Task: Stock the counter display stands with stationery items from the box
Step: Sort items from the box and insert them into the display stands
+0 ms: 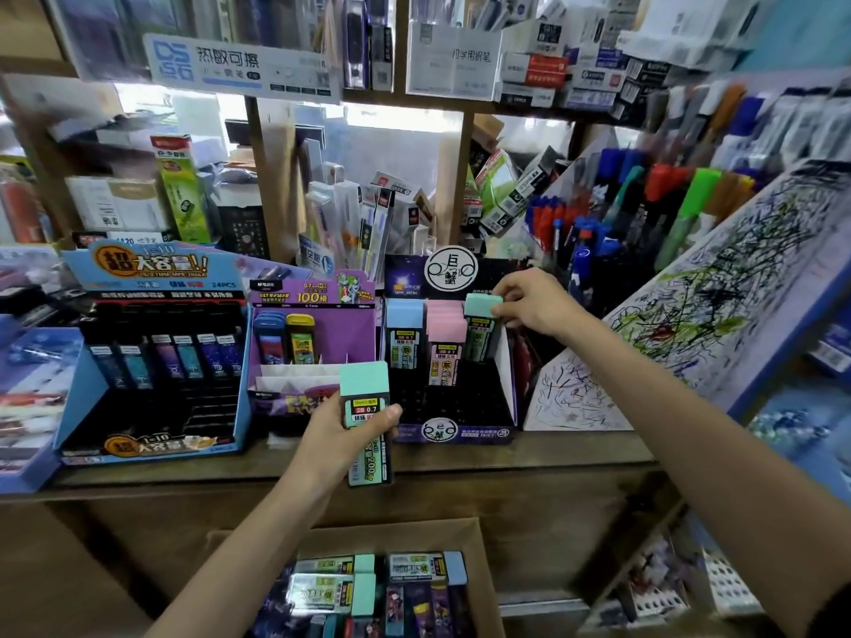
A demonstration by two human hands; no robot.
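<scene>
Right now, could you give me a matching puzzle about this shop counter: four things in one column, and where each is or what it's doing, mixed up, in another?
Column one:
1. left hand
2. right hand
3. pink-capped case
4. cardboard box

Column two:
A. below the counter, holding spare cases
B. middle row of the dark stand
C. grips a mint-capped case in front of the stands
D. pinches a second mint-capped case at the stand's right row

Pairs: 1-C, 2-D, 3-B, 4-A.
</scene>
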